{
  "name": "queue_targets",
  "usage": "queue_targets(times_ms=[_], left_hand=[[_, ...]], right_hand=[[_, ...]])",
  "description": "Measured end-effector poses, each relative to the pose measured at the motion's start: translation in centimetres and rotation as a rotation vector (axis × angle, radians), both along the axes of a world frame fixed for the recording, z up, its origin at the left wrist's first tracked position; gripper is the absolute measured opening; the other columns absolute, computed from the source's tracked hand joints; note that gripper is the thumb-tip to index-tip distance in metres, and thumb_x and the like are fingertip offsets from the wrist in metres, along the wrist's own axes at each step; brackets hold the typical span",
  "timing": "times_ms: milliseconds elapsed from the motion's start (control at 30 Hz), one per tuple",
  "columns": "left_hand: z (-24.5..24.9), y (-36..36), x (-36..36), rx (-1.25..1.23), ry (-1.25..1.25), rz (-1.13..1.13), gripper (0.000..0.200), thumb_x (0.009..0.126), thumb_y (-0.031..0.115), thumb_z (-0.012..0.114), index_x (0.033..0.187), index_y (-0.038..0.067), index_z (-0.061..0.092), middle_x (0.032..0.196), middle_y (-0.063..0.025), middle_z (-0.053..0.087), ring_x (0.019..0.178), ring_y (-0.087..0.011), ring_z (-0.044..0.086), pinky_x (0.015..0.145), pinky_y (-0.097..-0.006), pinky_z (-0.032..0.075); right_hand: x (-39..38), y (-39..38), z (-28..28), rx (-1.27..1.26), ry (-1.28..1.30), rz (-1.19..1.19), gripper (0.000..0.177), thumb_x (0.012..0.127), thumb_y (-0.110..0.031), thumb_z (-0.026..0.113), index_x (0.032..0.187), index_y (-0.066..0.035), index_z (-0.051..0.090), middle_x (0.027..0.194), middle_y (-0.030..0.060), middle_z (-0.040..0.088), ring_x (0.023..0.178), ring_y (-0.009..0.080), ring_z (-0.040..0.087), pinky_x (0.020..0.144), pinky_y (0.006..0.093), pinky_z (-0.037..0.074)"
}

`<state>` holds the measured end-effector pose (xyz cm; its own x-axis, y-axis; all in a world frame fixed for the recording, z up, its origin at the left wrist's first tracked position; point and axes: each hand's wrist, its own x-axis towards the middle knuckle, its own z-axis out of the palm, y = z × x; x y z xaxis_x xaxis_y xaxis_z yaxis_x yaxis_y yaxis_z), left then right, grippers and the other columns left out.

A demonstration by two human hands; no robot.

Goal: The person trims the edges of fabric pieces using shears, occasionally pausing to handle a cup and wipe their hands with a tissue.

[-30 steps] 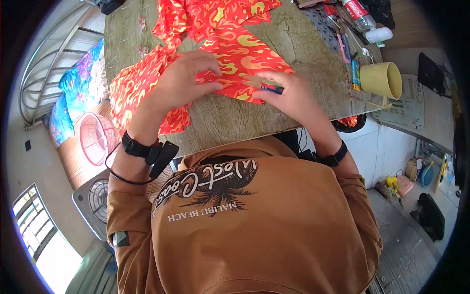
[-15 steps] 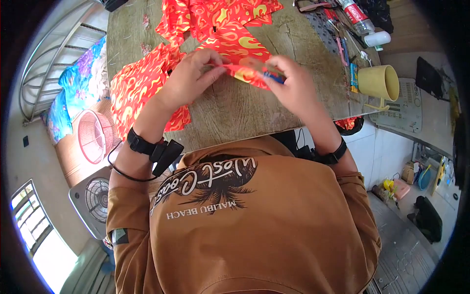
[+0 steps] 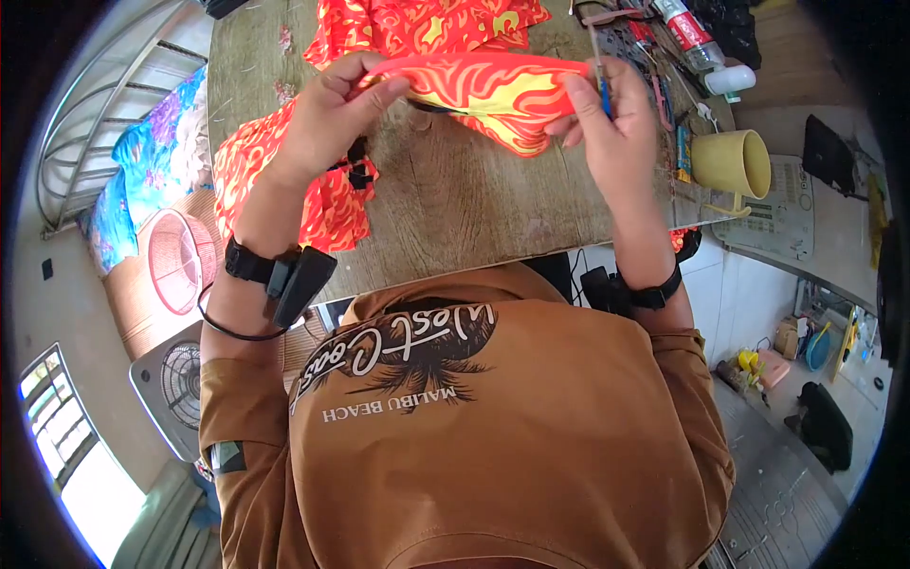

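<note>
A red fabric piece with yellow flame shapes is stretched between my two hands above the wooden table. My left hand pinches its left end between thumb and fingers. My right hand grips the right end and also holds a small tool with a blue part, its thin metal tip pointing up; its exact shape is unclear. Below and left of my left hand lies a stack of similar red flame fabric. More of this fabric is heaped at the far side of the table.
The wooden table has a yellow mug, a clear bottle with a red label, a white bottle and assorted tools on its right side. A pink basket and a fan are at the left.
Both hands have moved farther apart, the right one up and rightward. The held fabric has been raised and spread out, and the tool's metal tip now shows.
</note>
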<state>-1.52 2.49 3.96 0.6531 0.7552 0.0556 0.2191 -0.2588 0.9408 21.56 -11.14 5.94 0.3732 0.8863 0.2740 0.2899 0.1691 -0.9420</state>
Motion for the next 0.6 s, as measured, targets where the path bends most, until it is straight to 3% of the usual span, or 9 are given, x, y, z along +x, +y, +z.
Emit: queue_targets(times_ms=[100, 233, 333, 600], left_hand=[[0.6, 0.2, -0.1, -0.063, -0.011, 0.029, 0.018, 0.089, 0.015, 0.059, 0.103, 0.004, 0.059, 0.091, 0.0019, 0.061, 0.086, -0.0053, 0.055, 0.078, -0.0217, 0.045], [0.9, -0.6, 0.7, -0.114, -0.195, 0.067, 0.023, 0.088, 0.023, 0.061, 0.102, 0.006, 0.061, 0.088, 0.001, 0.063, 0.079, -0.0045, 0.057, 0.073, -0.0205, 0.047], [0.9, -0.6, 0.6, -0.282, -0.29, 0.099, 0.025, 0.088, 0.024, 0.06, 0.105, 0.005, 0.061, 0.089, 0.0004, 0.064, 0.081, -0.0044, 0.057, 0.073, -0.0208, 0.047], [1.9, -0.2, 0.3, -0.169, -0.172, 0.168, 0.029, 0.09, 0.027, 0.057, 0.107, 0.004, 0.06, 0.093, -0.0003, 0.064, 0.084, -0.0056, 0.058, 0.076, -0.0206, 0.047]], right_hand=[[0.2, 0.1, 0.1, 0.036, 0.173, 0.021, 0.022, 0.09, -0.019, 0.055, 0.102, -0.002, 0.048, 0.079, 0.0066, 0.062, 0.056, 0.0122, 0.062, 0.043, 0.0186, 0.043], [0.5, 0.2, 0.0, -0.012, 0.165, 0.03, 0.021, 0.092, -0.021, 0.053, 0.101, -0.003, 0.048, 0.079, 0.0081, 0.063, 0.057, 0.0143, 0.063, 0.043, 0.0193, 0.043], [0.4, 0.0, 0.0, -0.022, 0.186, 0.026, 0.021, 0.092, -0.021, 0.052, 0.1, -0.003, 0.047, 0.08, 0.0087, 0.063, 0.057, 0.015, 0.063, 0.043, 0.02, 0.044], [-0.2, 0.4, 0.4, 0.105, 0.209, 0.007, 0.022, 0.092, -0.021, 0.052, 0.102, -0.003, 0.047, 0.081, 0.0099, 0.063, 0.055, 0.0156, 0.062, 0.043, 0.0206, 0.044]])
